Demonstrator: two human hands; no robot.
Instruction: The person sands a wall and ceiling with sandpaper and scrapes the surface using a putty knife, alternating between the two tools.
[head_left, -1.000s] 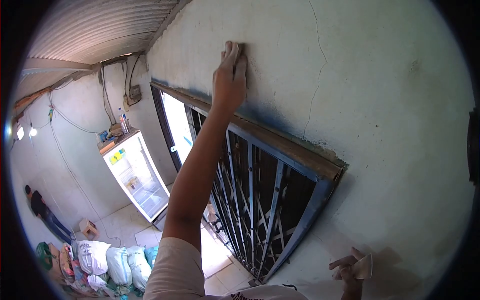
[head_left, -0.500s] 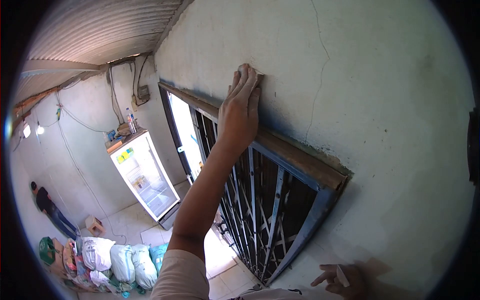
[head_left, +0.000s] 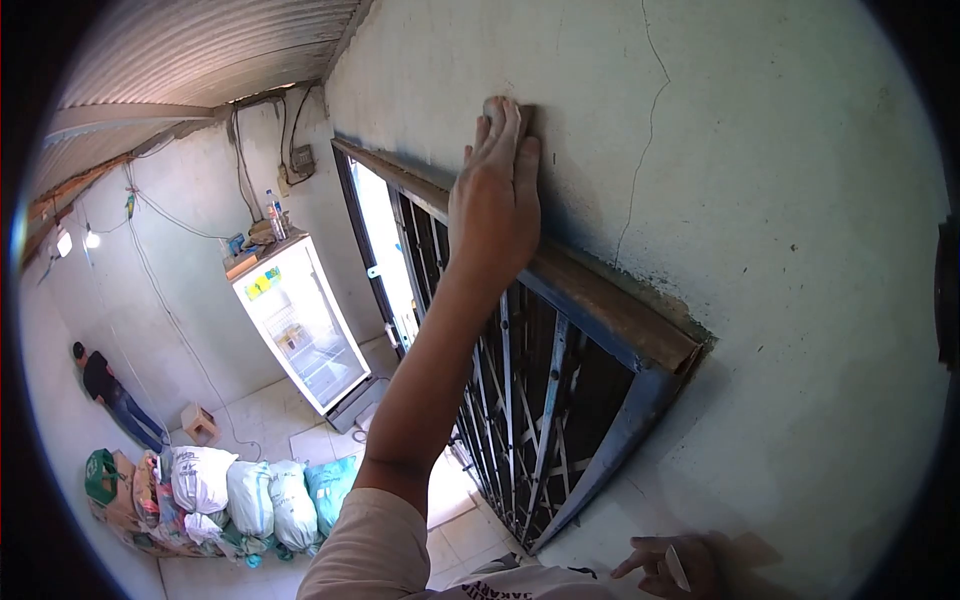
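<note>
My left hand (head_left: 495,195) is pressed against the pale plaster wall (head_left: 740,160) above the metal door frame. Its fingers are closed around a small brown block (head_left: 527,120), mostly hidden behind them. Low on the right, my right hand (head_left: 675,568) is near the wall, with a thin pale flat piece (head_left: 678,567) between its fingers. Below my left hand runs the brown ledge (head_left: 610,305) over the folding metal grille (head_left: 510,400). Dark smudges mark the wall just above the ledge.
A lit glass-door fridge (head_left: 305,325) stands lower left, with bottles on top. Stuffed sacks (head_left: 250,497) line the floor near a small box (head_left: 200,425). A person (head_left: 118,395) is by the far wall. Cables hang there, under a corrugated roof (head_left: 220,50).
The view has shifted, so the wall, grille and sacks sit slightly higher in the frame. My left hand stays at about the same spot on the wall, still holding the block.
</note>
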